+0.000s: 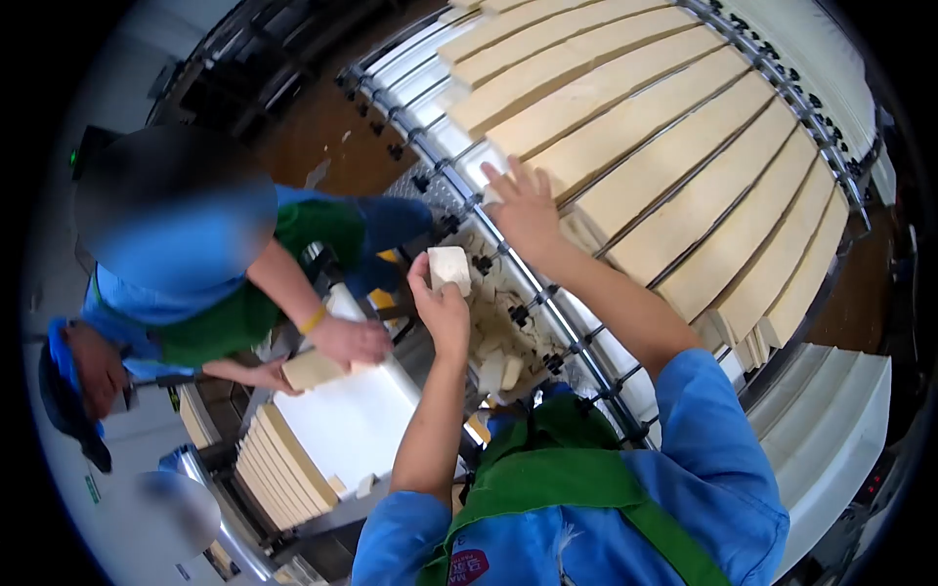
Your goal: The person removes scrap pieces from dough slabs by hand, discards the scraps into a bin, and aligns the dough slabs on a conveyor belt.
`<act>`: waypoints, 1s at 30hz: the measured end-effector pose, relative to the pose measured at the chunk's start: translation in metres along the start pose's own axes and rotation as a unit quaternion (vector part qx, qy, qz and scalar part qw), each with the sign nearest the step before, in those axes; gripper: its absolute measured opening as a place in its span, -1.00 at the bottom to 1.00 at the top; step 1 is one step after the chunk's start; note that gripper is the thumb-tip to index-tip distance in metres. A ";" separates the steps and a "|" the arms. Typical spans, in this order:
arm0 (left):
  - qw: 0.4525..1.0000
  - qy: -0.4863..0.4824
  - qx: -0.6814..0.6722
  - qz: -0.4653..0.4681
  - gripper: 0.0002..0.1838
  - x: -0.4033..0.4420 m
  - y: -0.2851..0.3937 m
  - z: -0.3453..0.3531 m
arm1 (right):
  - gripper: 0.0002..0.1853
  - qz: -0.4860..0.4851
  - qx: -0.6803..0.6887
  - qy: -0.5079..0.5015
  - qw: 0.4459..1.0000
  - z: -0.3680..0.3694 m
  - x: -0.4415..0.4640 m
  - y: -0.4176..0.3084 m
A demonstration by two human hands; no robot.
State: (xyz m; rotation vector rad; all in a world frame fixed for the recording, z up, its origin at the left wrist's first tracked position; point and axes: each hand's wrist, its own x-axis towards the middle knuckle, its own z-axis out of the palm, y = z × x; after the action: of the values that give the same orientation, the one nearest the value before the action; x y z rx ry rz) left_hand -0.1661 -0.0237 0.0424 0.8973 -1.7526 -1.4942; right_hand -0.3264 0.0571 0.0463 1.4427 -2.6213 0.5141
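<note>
I've got the left grip (442,313) clenched around a small pale off-white block (449,269), holding it above the gap between the shiny metal rail with black knobs (611,396) and the white smooth tabletop (362,420) on the left. The right grip (528,220) is wrapped around nothing, fingers spread at the near-left ends of the long pale-cream slabs (684,213). Can't tell from here if it's actually pressing on them.

Edge-wise, the rail runs diagonally just beside my right forearm, so that side's tight. Left isn't much roomier: a co-worker in a green apron (220,327) has both hands near a pale rectangular slab (318,369) at the tabletop's far edge. My room is basically that middle gap.

As for containers, the greyish bin (532,342) sits low in the gap, under the block, with pale strips and chunks (500,371) scattered in it. Over on the near right there's a long white ribbed plastic container (821,430); I can't make out its contents. Upright pale slabs (278,469) stand packed in a row by the tabletop's near-left edge.
</note>
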 end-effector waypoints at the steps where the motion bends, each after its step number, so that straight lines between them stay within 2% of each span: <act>1: 1.000 -0.009 0.018 0.006 -0.42 -0.012 -0.008 -0.011 | -0.81 0.021 -0.047 0.011 0.999 0.001 0.000 -0.002; 2: 0.999 -0.018 0.035 0.014 -0.41 -0.025 -0.014 -0.023 | -0.81 0.012 -0.044 0.007 0.999 0.006 0.000 -0.006; 3: 0.996 -0.027 0.085 0.009 -0.39 -0.038 -0.011 -0.033 | -0.81 0.056 -0.044 0.015 0.997 0.010 0.001 -0.011; 4: 0.998 -0.041 0.049 0.001 -0.37 -0.049 -0.025 -0.043 | -0.81 0.099 -0.045 0.023 0.994 0.012 0.002 -0.015; 6: 0.959 -0.015 0.276 0.057 -0.33 -0.075 -0.035 -0.065 | -0.80 0.087 -0.076 0.012 0.993 0.013 0.004 -0.018; 8: 0.962 -0.010 0.265 0.060 -0.34 -0.093 -0.040 -0.088 | -0.79 0.120 -0.092 0.011 0.988 0.013 0.005 -0.023; 10: 0.991 -0.023 0.123 -0.048 -0.38 -0.106 -0.047 -0.111 | -0.78 0.093 -0.120 -0.018 0.988 0.017 0.003 -0.027; 12: 0.990 0.009 0.130 -0.057 -0.43 -0.111 -0.073 -0.137 | -0.76 0.119 -0.073 0.046 0.989 0.016 0.002 -0.035; 13: 0.987 0.015 0.146 -0.069 -0.43 -0.109 -0.078 -0.148 | -0.73 0.053 -0.058 0.162 0.984 0.008 -0.004 -0.053; 14: 0.983 0.020 0.163 -0.082 -0.42 -0.108 -0.083 -0.155 | -0.75 0.012 0.021 0.155 0.988 0.001 -0.013 -0.074; 15: 0.982 0.057 0.159 -0.086 -0.50 -0.104 -0.078 -0.155 | -0.78 -0.051 0.046 0.142 0.987 0.000 -0.026 -0.101; 16: 0.983 0.056 0.154 -0.084 -0.50 -0.100 -0.084 -0.155 | -0.82 -0.098 0.043 0.012 0.994 -0.005 -0.045 -0.139; 17: 0.934 0.031 0.354 0.046 -0.51 -0.093 -0.099 -0.156 | -0.76 -0.134 0.137 -0.096 0.977 -0.020 -0.059 -0.178; 18: 0.828 0.006 0.534 0.172 -0.53 -0.087 -0.113 -0.157 | -0.63 -0.178 0.207 -0.052 0.961 -0.002 -0.092 -0.206; 19: 0.672 -0.015 0.684 0.285 -0.53 -0.085 -0.120 -0.162 | -0.57 -0.197 0.219 -0.030 0.955 0.014 -0.121 -0.236; 20: 0.826 -0.076 0.532 0.168 -0.54 -0.082 -0.106 -0.167 | -0.51 -0.219 0.233 -0.011 0.947 0.024 -0.143 -0.262; 21: 0.932 -0.082 0.352 0.042 -0.55 -0.080 -0.092 -0.172 | -0.49 -0.205 0.269 -0.039 0.940 0.017 -0.155 -0.283; 22: 0.898 -0.110 0.426 0.020 -0.55 -0.066 -0.082 -0.173 | -0.48 -0.191 0.304 -0.067 0.931 0.008 -0.163 -0.299; 23: 0.889 -0.135 0.434 -0.051 -0.51 -0.065 -0.069 -0.181 | -0.48 -0.202 0.306 -0.072 0.928 0.003 -0.170 -0.310; 24: 0.873 -0.140 0.461 -0.074 -0.52 -0.064 -0.071 -0.186 | -0.48 -0.255 0.351 -0.098 0.896 -0.001 -0.178 -0.322; 25: 0.858 -0.150 0.491 -0.032 -0.53 -0.068 -0.073 -0.195 | -0.48 -0.306 0.398 -0.127 0.856 -0.003 -0.186 -0.337; 26: 0.832 -0.153 0.533 -0.018 -0.57 -0.069 -0.076 -0.199 | -0.48 -0.321 0.409 -0.139 0.843 -0.001 -0.187 -0.344; 28: 0.798 -0.184 0.574 -0.022 -0.58 -0.077 -0.058 -0.211 | -0.53 -0.369 0.337 -0.129 0.856 0.010 -0.172 -0.342; 29: 0.782 -0.122 0.610 0.048 -0.59 -0.085 -0.098 -0.217 | -0.56 -0.369 0.317 -0.095 0.869 0.023 -0.166 -0.340; 30: 0.696 0.004 0.670 0.259 -0.60 -0.112 -0.097 -0.233 | -0.59 -0.366 0.294 -0.056 0.881 0.041 -0.158 -0.336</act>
State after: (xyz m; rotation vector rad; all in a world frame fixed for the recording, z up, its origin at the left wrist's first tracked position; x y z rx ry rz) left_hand 0.0973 -0.0672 -0.0280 0.8251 -2.6899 0.3947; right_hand 0.0431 0.0042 0.0498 2.5126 -1.7867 1.1803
